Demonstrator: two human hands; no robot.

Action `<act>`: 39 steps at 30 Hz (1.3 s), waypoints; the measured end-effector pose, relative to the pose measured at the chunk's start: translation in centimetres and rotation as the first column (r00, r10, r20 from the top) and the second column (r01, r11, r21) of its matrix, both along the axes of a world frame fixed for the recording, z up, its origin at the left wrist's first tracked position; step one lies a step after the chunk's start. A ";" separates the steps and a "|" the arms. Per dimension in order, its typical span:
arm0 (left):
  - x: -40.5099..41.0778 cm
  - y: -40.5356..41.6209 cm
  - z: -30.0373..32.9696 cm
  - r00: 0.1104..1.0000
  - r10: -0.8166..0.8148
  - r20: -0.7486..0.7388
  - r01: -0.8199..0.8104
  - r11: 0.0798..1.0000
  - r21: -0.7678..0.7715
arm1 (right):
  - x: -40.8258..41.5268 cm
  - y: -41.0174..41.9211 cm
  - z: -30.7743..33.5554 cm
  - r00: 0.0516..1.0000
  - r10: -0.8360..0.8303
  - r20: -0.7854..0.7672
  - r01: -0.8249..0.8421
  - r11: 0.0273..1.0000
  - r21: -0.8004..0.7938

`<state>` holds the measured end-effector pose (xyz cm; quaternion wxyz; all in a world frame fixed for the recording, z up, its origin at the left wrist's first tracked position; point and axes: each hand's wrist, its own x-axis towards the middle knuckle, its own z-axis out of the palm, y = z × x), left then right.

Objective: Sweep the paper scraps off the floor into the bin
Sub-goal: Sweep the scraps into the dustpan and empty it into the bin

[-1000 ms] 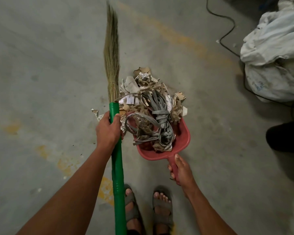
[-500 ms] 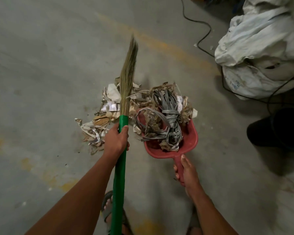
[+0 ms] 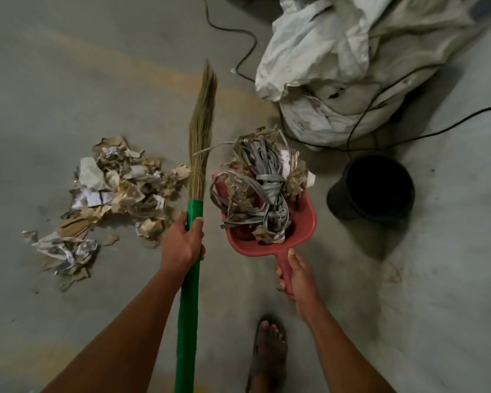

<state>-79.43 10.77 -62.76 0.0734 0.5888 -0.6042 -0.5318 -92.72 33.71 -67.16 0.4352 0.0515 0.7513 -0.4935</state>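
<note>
- The long green plastic broom handle point(image 3: 188, 307) runs off the bottom edge
- The crumpled white woven sack point(image 3: 338, 66) is cut by the top edge
- The round black plastic bin point(image 3: 372, 188) shows only darkness inside (contents unreadable)
- The sandalled foot point(image 3: 268, 353) is cropped below

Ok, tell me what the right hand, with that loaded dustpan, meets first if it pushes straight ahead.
Probably the white sack: the right hand aims the red dustpan toward it. The black bin sits further right. Depth is unclear.

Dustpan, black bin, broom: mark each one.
dustpan point(image 3: 305, 219), head view, bare red inner wall on its right side
black bin point(image 3: 379, 184), head view, dark open mouth
broom point(image 3: 188, 307), head view, green handle
</note>
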 end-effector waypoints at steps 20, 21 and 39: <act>-16.6 12.4 -0.9 0.974 -0.172 0.146 0.161 0.983 0.084 | -16.6 16.0 1.8 0.949 -0.303 0.081 0.297 0.952 0.078; -16.9 12.7 -1.0 0.972 -0.181 0.148 0.170 0.982 0.083 | -17.3 16.3 1.9 0.946 -0.314 0.081 0.308 0.948 0.081; -21.0 15.0 -2.0 0.930 -0.282 0.234 0.220 0.941 0.257 | -24.9 18.5 4.4 0.924 -0.300 0.236 0.269 0.950 0.155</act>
